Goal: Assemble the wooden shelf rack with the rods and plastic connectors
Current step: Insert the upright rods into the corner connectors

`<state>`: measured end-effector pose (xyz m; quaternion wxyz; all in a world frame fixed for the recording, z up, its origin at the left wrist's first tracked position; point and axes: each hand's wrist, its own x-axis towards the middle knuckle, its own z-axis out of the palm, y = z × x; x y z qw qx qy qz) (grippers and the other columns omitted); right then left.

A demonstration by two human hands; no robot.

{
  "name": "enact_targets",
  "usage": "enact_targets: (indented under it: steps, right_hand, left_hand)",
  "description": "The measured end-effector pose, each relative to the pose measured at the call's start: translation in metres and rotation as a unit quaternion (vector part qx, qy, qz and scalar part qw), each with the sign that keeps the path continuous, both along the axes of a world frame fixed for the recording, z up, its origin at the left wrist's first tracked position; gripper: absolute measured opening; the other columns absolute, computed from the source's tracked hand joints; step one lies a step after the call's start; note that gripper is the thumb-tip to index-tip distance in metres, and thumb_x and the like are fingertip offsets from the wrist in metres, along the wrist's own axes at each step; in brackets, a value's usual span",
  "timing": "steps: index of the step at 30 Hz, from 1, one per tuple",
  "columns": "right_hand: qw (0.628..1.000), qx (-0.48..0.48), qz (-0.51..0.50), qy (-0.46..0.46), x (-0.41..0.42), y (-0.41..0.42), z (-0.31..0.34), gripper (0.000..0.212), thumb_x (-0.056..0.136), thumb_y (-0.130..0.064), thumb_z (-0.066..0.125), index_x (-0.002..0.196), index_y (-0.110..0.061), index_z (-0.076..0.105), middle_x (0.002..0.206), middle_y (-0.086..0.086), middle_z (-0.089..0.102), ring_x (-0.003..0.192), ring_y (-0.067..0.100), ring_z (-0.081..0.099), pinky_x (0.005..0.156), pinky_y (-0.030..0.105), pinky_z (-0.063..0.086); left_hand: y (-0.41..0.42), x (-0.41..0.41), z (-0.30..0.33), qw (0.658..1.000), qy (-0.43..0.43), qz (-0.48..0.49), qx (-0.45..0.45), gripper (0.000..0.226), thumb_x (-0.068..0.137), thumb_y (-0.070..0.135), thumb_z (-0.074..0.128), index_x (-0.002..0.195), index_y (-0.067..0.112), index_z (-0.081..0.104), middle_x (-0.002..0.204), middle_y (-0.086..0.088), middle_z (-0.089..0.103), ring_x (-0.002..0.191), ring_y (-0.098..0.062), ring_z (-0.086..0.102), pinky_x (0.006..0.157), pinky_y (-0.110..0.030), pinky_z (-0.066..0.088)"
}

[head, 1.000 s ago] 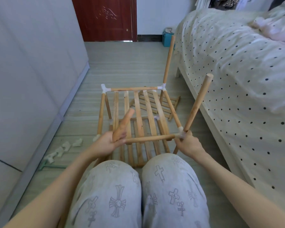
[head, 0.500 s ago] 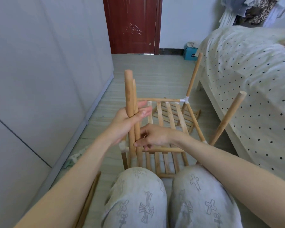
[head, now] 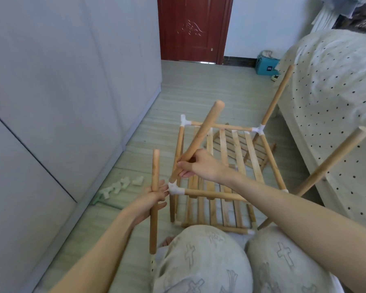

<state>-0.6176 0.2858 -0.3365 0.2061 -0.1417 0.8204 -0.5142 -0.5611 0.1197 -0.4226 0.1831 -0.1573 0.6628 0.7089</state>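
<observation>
The partly built wooden rack (head: 237, 157) stands on the floor before my knees, its slatted shelf framed by rods joined with white plastic connectors. My right hand (head: 199, 166) grips a loose rod (head: 201, 136) near its lower end, which sits just above the near-left connector (head: 173, 188); the rod leans up and away to the right. My left hand (head: 154, 197) holds a second rod (head: 154, 199) upright, just left of that connector. Two upright rods (head: 278, 96) (head: 334, 163) rise from the right-hand corners.
Spare white connectors (head: 123, 185) lie on the floor by the grey wardrobe (head: 51, 92) at left. A polka-dot bed (head: 336, 102) runs along the right, close to the rack. Another slatted shelf (head: 251, 151) lies behind the rack. A red door (head: 190, 28) is at the far end.
Both rods were bunched together in my left hand. Now my right hand has taken one and tilted it toward the near-left connector, while my left hand has dropped lower with the other.
</observation>
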Motion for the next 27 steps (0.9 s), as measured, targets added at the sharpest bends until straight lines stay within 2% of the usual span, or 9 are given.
enact_targets:
  steps: [2, 6, 8, 11, 16, 23, 27]
  right_hand:
    - [1.000, 0.019, 0.013, 0.002, 0.000, -0.007, -0.002, 0.022, 0.094, -0.009, 0.054, 0.108, 0.007, 0.060, 0.098, 0.025, 0.067, 0.078, 0.022, 0.068, 0.075, 0.027, 0.058]
    - [0.999, 0.044, 0.022, 0.022, -0.001, -0.010, -0.008, 0.024, 0.094, -0.010, 0.054, 0.108, 0.008, 0.059, 0.099, 0.025, 0.067, 0.089, 0.030, 0.068, 0.083, 0.038, 0.056]
    - [0.998, 0.055, 0.023, 0.030, -0.002, -0.013, -0.009, 0.024, 0.094, -0.012, 0.055, 0.109, 0.007, 0.060, 0.099, 0.024, 0.068, 0.089, 0.028, 0.069, 0.085, 0.038, 0.056]
    - [0.984, 0.135, 0.059, 0.097, -0.004, -0.019, -0.008, 0.023, 0.093, -0.020, 0.057, 0.104, -0.001, 0.062, 0.091, 0.014, 0.071, 0.086, 0.022, 0.068, 0.086, 0.039, 0.054]
    - [0.951, 0.229, 0.110, 0.175, -0.005, -0.020, -0.010, 0.024, 0.092, -0.024, 0.058, 0.101, -0.003, 0.063, 0.096, 0.012, 0.068, 0.093, 0.024, 0.062, 0.085, 0.037, 0.050]
    - [0.942, 0.245, 0.152, 0.172, -0.007, -0.016, -0.015, 0.024, 0.090, -0.026, 0.061, 0.097, -0.003, 0.064, 0.094, 0.010, 0.067, 0.089, 0.021, 0.062, 0.080, 0.032, 0.051]
    - [0.938, 0.250, 0.181, 0.156, -0.005, -0.010, -0.010, 0.020, 0.091, -0.022, 0.060, 0.098, -0.005, 0.066, 0.093, 0.003, 0.064, 0.083, 0.014, 0.058, 0.074, 0.023, 0.044]
  left_hand:
    - [-0.001, -0.002, -0.008, 0.999, -0.011, -0.006, 0.031, 0.055, 0.089, -0.012, 0.038, 0.142, 0.004, 0.034, 0.138, -0.003, 0.050, 0.124, -0.012, 0.048, 0.098, -0.033, 0.041]
    - [-0.006, -0.004, -0.019, 0.998, -0.021, 0.004, 0.062, 0.057, 0.086, -0.014, 0.035, 0.139, 0.007, 0.042, 0.138, -0.003, 0.051, 0.129, -0.012, 0.045, 0.097, -0.031, 0.043]
    - [-0.008, -0.004, -0.022, 0.998, -0.025, -0.002, 0.066, 0.057, 0.085, -0.015, 0.034, 0.133, 0.011, 0.049, 0.133, 0.000, 0.055, 0.127, -0.011, 0.045, 0.094, -0.029, 0.043]
    - [-0.009, -0.003, -0.025, 0.998, -0.034, -0.014, 0.060, 0.055, 0.084, -0.015, 0.033, 0.119, 0.020, 0.057, 0.121, 0.009, 0.060, 0.125, -0.008, 0.045, 0.097, -0.031, 0.041]
    - [-0.005, -0.002, -0.024, 0.997, -0.034, -0.032, 0.056, 0.062, 0.084, -0.016, 0.031, 0.140, 0.010, 0.041, 0.141, -0.001, 0.048, 0.134, -0.011, 0.038, 0.104, -0.036, 0.036]
    - [0.000, 0.000, -0.024, 0.997, -0.041, -0.031, 0.054, 0.065, 0.083, -0.019, 0.029, 0.141, 0.008, 0.040, 0.141, -0.003, 0.047, 0.134, -0.013, 0.038, 0.107, -0.037, 0.036]
    - [-0.001, 0.002, -0.021, 0.996, -0.024, -0.082, -0.004, 0.063, 0.083, -0.018, 0.031, 0.136, 0.013, 0.046, 0.136, -0.001, 0.052, 0.130, -0.013, 0.043, 0.108, -0.038, 0.036]
